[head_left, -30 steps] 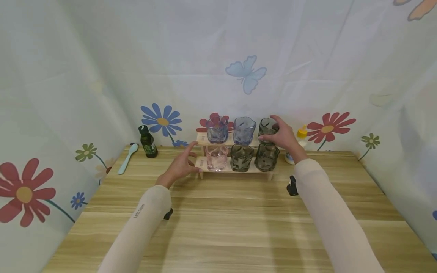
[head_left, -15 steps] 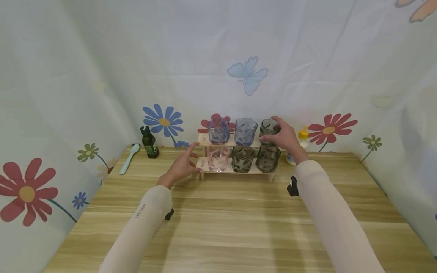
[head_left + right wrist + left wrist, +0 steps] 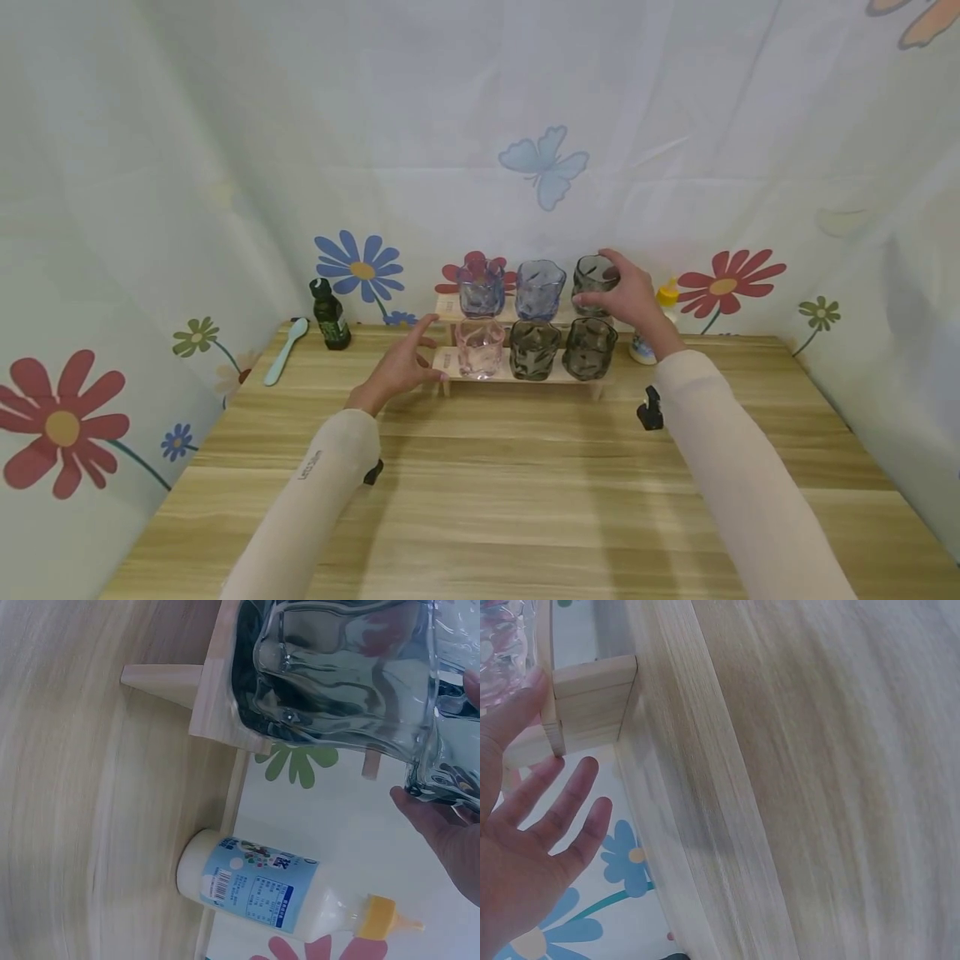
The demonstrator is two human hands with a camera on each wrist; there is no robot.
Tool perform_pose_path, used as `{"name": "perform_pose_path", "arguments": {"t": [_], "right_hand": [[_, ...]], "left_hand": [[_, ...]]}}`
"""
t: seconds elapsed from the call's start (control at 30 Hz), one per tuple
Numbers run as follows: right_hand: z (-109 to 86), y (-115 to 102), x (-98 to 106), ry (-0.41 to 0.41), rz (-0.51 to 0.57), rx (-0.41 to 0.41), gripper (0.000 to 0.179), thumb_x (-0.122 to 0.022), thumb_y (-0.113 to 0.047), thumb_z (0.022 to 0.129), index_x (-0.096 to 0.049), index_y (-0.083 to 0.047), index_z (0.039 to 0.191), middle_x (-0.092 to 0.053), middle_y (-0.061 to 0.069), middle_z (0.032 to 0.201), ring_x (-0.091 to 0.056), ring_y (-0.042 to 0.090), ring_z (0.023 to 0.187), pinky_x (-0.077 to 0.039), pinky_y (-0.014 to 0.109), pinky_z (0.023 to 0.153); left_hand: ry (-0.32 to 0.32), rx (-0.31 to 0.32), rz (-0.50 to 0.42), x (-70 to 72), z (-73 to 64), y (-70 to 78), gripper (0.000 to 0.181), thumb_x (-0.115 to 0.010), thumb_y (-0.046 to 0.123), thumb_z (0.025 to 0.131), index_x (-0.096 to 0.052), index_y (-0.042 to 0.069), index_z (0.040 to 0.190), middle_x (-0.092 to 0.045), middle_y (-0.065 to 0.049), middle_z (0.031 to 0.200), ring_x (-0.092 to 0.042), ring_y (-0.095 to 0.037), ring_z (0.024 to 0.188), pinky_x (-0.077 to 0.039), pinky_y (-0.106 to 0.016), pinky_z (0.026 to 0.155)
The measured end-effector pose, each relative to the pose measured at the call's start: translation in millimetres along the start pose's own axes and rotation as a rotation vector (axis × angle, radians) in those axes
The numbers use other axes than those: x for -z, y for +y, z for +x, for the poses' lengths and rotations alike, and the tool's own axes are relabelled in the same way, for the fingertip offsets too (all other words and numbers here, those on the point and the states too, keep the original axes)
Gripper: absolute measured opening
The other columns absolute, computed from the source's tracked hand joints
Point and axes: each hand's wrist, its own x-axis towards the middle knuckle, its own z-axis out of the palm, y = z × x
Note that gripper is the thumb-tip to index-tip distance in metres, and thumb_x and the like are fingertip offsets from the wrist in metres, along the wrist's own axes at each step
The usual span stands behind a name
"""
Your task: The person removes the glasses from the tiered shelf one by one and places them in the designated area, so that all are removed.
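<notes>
Floral cloth (image 3: 420,125) walls back + both sides of wood tbl (image 3: 487,508); widest wood stretch = 5–7 o'clk (clock centred on two-tier rack (image 3: 446,361), 12 = back), btwn sleeves (image 3: 307,500). Far L: spoon (image 3: 283,357), 9, nr tbl's L edge; green btl (image 3: 330,317) just beside it, upright. L hand (image 3: 397,367), 8–9, released, fingers spread, thumb tip against rack's L end. On rack, close-set: pink glass (image 3: 480,350) lower L, blue glasses (image 3: 540,292) upper L + mid, dark glasses (image 3: 535,354) lower mid + R. Grey glass (image 3: 588,279), 2, upper R: R hand (image 3: 633,296) pinches it btwn thumb + fingers; can't tell if base touches tier. White btl (image 3: 259,881), 3, upright, narrow gap off rack's R end.
</notes>
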Motion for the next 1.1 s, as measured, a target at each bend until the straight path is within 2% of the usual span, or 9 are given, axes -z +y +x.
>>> {"name": "perform_pose_path", "arguments": {"t": [0.37,0.57,0.63,0.83,1.1], "right_hand": [[-9.3,-6,12,0.019,-0.020,-0.002,0.093,-0.081,-0.038,0.083,-0.028,-0.017,0.158,-0.052,0.028,0.142,-0.050,0.047,0.127,-0.045,0.060,0.100],[-18.2,-5,21,0.030,-0.028,-0.014,0.094,-0.079,-0.042,0.084,-0.027,-0.019,0.158,-0.050,0.026,0.143,-0.056,0.046,0.119,-0.049,0.059,0.093],[-21.4,-5,24,0.041,-0.034,-0.012,0.093,-0.080,-0.042,0.084,-0.028,-0.018,0.158,-0.051,0.027,0.142,-0.056,0.047,0.119,-0.048,0.060,0.094],[-32.3,3,31,0.065,-0.042,0.001,0.090,-0.081,-0.036,0.084,-0.031,-0.012,0.156,-0.054,0.029,0.136,-0.052,0.046,0.124,-0.045,0.062,0.099],[-45.8,18,38,0.090,-0.057,0.012,0.090,-0.082,-0.037,0.082,-0.033,-0.011,0.153,-0.058,0.027,0.127,-0.056,0.042,0.114,-0.049,0.058,0.089]], "left_hand": [[0.001,0.003,0.022,-1.0,-0.5,-1.9,0.105,-0.085,0.015,0.080,-0.017,0.027,0.158,-0.059,-0.022,0.138,-0.070,-0.033,0.096,-0.057,-0.044,0.079],[0.003,-0.009,0.023,-0.9,0.1,-2.4,0.105,-0.086,0.017,0.080,-0.017,0.027,0.159,-0.059,-0.022,0.138,-0.070,-0.033,0.095,-0.057,-0.045,0.079],[0.005,-0.009,0.015,-1.0,0.0,-2.0,0.106,-0.086,0.017,0.079,-0.017,0.027,0.159,-0.059,-0.022,0.138,-0.070,-0.033,0.095,-0.057,-0.045,0.080],[0.002,0.000,0.002,-2.0,-0.6,-1.3,0.106,-0.086,0.017,0.079,-0.017,0.028,0.159,-0.058,-0.021,0.139,-0.070,-0.033,0.096,-0.057,-0.046,0.082],[0.004,0.010,0.002,-2.3,-0.4,-1.0,0.105,-0.085,0.016,0.080,-0.017,0.030,0.158,-0.058,-0.021,0.139,-0.070,-0.034,0.097,-0.057,-0.046,0.081]]}}
